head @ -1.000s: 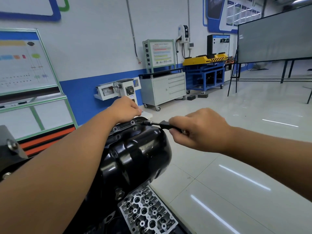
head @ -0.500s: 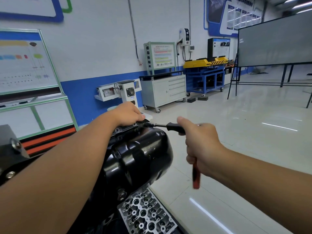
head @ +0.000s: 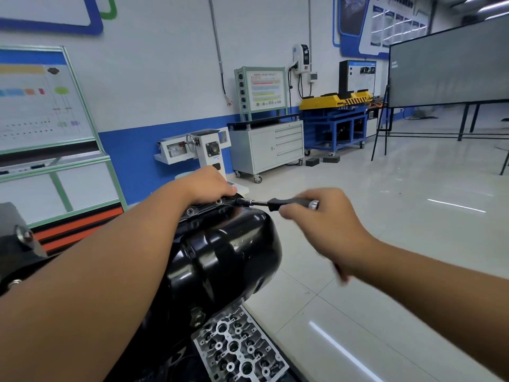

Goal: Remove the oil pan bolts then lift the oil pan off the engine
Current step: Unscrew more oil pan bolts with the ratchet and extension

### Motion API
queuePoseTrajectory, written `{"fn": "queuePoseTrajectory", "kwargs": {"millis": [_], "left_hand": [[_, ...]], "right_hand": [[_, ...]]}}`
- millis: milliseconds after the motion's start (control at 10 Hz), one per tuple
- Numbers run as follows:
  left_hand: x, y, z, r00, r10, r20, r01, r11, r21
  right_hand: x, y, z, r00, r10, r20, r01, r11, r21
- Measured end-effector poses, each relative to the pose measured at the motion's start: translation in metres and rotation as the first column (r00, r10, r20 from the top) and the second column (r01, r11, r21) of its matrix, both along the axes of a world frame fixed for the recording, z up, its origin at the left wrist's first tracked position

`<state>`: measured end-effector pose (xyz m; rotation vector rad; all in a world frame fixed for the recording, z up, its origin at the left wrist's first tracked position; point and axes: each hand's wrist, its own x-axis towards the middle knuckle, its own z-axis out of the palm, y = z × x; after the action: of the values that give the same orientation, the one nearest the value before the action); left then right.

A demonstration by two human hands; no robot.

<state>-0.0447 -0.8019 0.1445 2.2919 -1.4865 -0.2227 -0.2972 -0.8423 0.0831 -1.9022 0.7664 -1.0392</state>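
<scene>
The pan [head: 223, 255], a glossy black pressed-steel shell, is seen bolted to the engine [head: 176, 362] with its bulged sump facing the camera and its flange along the top. Bolts [head: 190, 211] are seen in the flange, just beside the left hand. The left hand [head: 209, 184] is laid over the far top edge of the pan, fingers curled down over the flange; whether a bolt or socket is pinched beneath them cannot be told. A ratchet [head: 278, 203] is held to the right of the pan's top edge, its extension reaching to the flange at the left hand. The right hand [head: 327, 230] is wrapped round the handle, the fingers blurred by motion. A cylinder head [head: 237, 348] is seen below the pan.

The pan is judged to be stiff but thin-walled and moderately heavy, with a smooth painted skin that is likely slippery, more so if oil is on it. Its flange is probably easily bent and may be stuck by sealant, so prying should be kept gentle. Once the bolts are out, it is best taken by both hands at opposite sides of the flange, or cupped under the sump, and drawn off squarely.
</scene>
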Motion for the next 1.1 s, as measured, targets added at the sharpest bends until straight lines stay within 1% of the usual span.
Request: {"fn": "queuePoseTrajectory", "kwargs": {"millis": [100,200,300,400,500,600,700,800,900,1000,1100], "left_hand": [[0.001,0.001,0.000,1.000,-0.001,-0.010,0.001,1.000,-0.002],[0.001,0.000,0.001,1.000,-0.012,0.006,0.012,1.000,0.006],[0.002,-0.001,0.000,1.000,-0.016,0.018,0.016,1.000,0.006],[0.003,-0.001,-0.001,1.000,-0.019,0.016,0.019,1.000,0.008],[0.004,-0.001,-0.001,1.000,-0.024,0.016,0.024,1.000,0.008],[0.005,-0.001,-0.001,1.000,-0.018,0.005,0.018,1.000,0.001],[0.008,-0.002,-0.002,1.000,-0.008,-0.013,0.008,1.000,-0.005],[0.010,-0.002,-0.002,1.000,-0.009,-0.012,0.009,1.000,-0.004],[0.013,-0.004,-0.004,1.000,-0.003,-0.023,0.003,1.000,-0.008],[0.015,-0.005,-0.004,1.000,-0.003,-0.016,0.003,1.000,-0.009],[0.014,-0.004,-0.004,1.000,-0.024,0.013,0.024,1.000,0.004]], "right_hand": [[0.007,0.019,-0.001,0.935,-0.110,0.338,-0.204,0.612,0.764],[0.009,0.016,0.004,0.964,-0.072,0.257,-0.113,0.760,0.640],[-0.002,0.003,0.007,0.978,-0.099,-0.185,0.040,0.955,-0.295],[-0.023,-0.019,0.011,0.800,-0.309,-0.514,-0.312,0.517,-0.797],[-0.028,-0.019,0.007,0.817,-0.256,-0.517,-0.259,0.638,-0.725],[-0.007,-0.002,-0.002,0.997,0.055,-0.044,-0.045,0.976,0.214],[0.003,0.016,0.004,0.958,-0.077,0.275,-0.176,0.600,0.781],[0.002,0.009,0.006,0.993,-0.062,-0.101,0.073,0.991,0.111],[-0.011,-0.002,0.021,0.839,-0.279,-0.467,-0.192,0.651,-0.734],[-0.020,-0.016,0.032,0.747,-0.424,-0.513,-0.362,0.388,-0.847],[-0.008,-0.007,0.022,0.926,-0.161,-0.340,-0.031,0.868,-0.496]]}}
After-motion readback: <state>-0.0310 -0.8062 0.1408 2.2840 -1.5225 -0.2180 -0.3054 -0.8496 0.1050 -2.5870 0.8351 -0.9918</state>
